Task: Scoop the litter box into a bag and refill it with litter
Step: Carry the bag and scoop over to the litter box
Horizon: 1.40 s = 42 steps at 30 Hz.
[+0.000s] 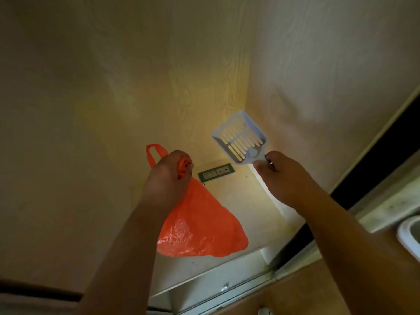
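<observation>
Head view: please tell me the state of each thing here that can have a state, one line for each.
Orange bag: hanging, gathered at the top, gripped by the left hand.
Scoop: empty, held up by its handle in the right hand.
Wall socket: nothing plugged in.

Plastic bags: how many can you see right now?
1. A single orange plastic bag hangs from the left hand, which grips its gathered top, left of the pale blue slotted scoop held by the right hand. None other shows.
</observation>
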Available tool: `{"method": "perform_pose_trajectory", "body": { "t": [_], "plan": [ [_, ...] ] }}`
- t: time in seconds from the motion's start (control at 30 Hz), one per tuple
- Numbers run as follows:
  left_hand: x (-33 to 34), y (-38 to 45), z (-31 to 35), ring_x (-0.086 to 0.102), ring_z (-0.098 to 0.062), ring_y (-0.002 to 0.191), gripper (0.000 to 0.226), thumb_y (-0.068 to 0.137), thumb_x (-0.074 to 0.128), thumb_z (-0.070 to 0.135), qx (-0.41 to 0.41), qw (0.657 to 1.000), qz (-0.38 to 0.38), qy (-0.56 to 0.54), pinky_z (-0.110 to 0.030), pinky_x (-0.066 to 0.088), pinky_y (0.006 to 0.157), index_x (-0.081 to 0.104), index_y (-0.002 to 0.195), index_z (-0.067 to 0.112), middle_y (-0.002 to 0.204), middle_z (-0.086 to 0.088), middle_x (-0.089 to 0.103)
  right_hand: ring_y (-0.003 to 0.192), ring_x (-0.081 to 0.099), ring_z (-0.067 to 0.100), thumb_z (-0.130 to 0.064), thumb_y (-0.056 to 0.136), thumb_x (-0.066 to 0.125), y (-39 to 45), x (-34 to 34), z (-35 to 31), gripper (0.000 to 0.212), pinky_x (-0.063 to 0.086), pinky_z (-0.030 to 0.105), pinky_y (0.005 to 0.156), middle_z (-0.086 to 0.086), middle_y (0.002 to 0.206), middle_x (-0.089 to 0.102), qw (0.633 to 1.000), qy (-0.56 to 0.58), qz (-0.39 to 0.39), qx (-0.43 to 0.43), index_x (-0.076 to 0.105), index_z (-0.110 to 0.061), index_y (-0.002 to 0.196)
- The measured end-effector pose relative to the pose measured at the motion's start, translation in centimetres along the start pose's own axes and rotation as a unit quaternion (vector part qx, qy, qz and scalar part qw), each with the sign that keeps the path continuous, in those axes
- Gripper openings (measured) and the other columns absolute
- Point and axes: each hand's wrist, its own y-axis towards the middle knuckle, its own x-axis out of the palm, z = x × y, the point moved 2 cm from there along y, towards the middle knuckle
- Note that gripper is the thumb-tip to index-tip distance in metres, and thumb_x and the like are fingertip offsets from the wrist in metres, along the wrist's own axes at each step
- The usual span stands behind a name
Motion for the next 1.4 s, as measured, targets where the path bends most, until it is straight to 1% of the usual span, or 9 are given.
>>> {"method": "perform_pose_trajectory", "body": {
  "t": [0.17,0.27,0.33,0.47,0.6,0.8,0.97,1.2,1.4],
  "plan": [
    [3.0,0.8,1.9,0.062,-0.009,0.084,0.007,0.096,0.067,0.02,0.072,0.995,-0.06,-0.026,-0.004,0.039,0.066,0.066,0.102,0.024,0.097,0.007,0.069,0.071,0.064,0.021,-0.05,0.102,0.046,-3.3,-1.2,2.5,0.03,0.054,0.039,0.069,0.002,0.076,0.063,0.996,-0.008,0.054,0.068,0.054,-0.023,0.092],
    [5.2,0.7,4.3,0.063,-0.013,0.085,0.005,0.098,0.065,0.024,0.103,0.988,-0.106,-0.035,-0.027,0.05,0.071,0.064,0.103,0.025,0.097,0.005,0.068,0.071,0.064,0.019,-0.051,0.102,0.046,-5.8,-2.5,4.3,0.028,0.049,0.032,0.062,0.0,0.077,0.062,0.989,-0.018,0.089,0.117,0.055,-0.024,0.099],
    [6.8,0.2,6.4,0.063,-0.015,0.085,0.005,0.1,0.063,0.026,0.133,0.981,-0.136,-0.04,-0.033,0.053,0.074,0.063,0.104,0.024,0.096,0.005,0.067,0.072,0.064,0.02,-0.05,0.102,0.047,-7.7,-3.7,5.6,0.029,0.045,0.029,0.059,-0.001,0.078,0.062,0.983,-0.02,0.113,0.146,0.055,-0.023,0.099],
    [10.5,-1.1,11.5,0.057,-0.001,0.078,0.005,0.101,0.063,0.027,0.19,0.963,-0.183,-0.053,-0.018,0.046,0.064,0.062,0.105,0.024,0.093,0.01,0.063,0.073,0.064,0.018,-0.049,0.102,0.047,-12.1,-6.8,8.5,0.028,0.052,0.033,0.063,0.0,0.081,0.064,0.966,-0.013,0.157,0.206,0.058,-0.022,0.102],
    [14.3,-3.2,16.9,0.053,0.007,0.074,0.004,0.101,0.063,0.029,0.228,0.946,-0.223,-0.061,-0.01,0.038,0.061,0.062,0.104,0.028,0.087,0.018,0.059,0.072,0.063,0.014,-0.051,0.102,0.047,-16.6,-9.9,11.7,0.029,0.048,0.03,0.061,-0.003,0.081,0.064,0.952,0.002,0.192,0.239,0.057,-0.025,0.104],
    [19.1,-8.2,25.4,0.058,-0.006,0.088,0.01,0.102,0.06,0.033,0.284,0.915,-0.277,-0.08,-0.015,0.043,0.072,0.061,0.112,0.029,0.099,0.014,0.062,0.069,0.062,0.012,-0.051,0.101,0.048,-23.3,-14.0,17.0,0.028,0.046,0.028,0.06,-0.004,0.08,0.064,0.924,0.036,0.253,0.284,0.059,-0.025,0.102],
    [22.6,-11.9,31.4,0.06,-0.006,0.092,0.005,0.101,0.06,0.031,0.334,0.889,-0.297,-0.095,-0.02,0.05,0.076,0.06,0.107,0.03,0.103,0.012,0.064,0.063,0.055,0.005,-0.045,0.102,0.051,-28.8,-17.5,20.9,0.023,0.038,0.023,0.057,-0.01,0.074,0.057,0.902,0.04,0.298,0.309,0.057,-0.023,0.096],
    [26.3,-15.9,37.0,0.06,-0.008,0.091,0.009,0.102,0.06,0.032,0.375,0.865,-0.32,-0.095,-0.019,0.045,0.076,0.061,0.11,0.029,0.104,0.01,0.064,0.068,0.062,0.018,-0.041,0.101,0.054,-34.4,-20.9,24.7,0.021,0.05,0.035,0.058,0.001,0.079,0.064,0.873,0.057,0.34,0.345,0.061,-0.021,0.099],
    [29.7,-16.9,40.3,0.06,-0.007,0.092,0.009,0.102,0.06,0.032,0.392,0.846,-0.349,-0.094,-0.013,0.043,0.073,0.061,0.111,0.029,0.105,0.009,0.064,0.074,0.065,0.017,-0.04,0.101,0.054,-36.5,-22.7,27.7,0.02,0.055,0.037,0.065,-0.002,0.084,0.066,0.839,0.077,0.373,0.388,0.062,-0.023,0.106]
  ]
}}
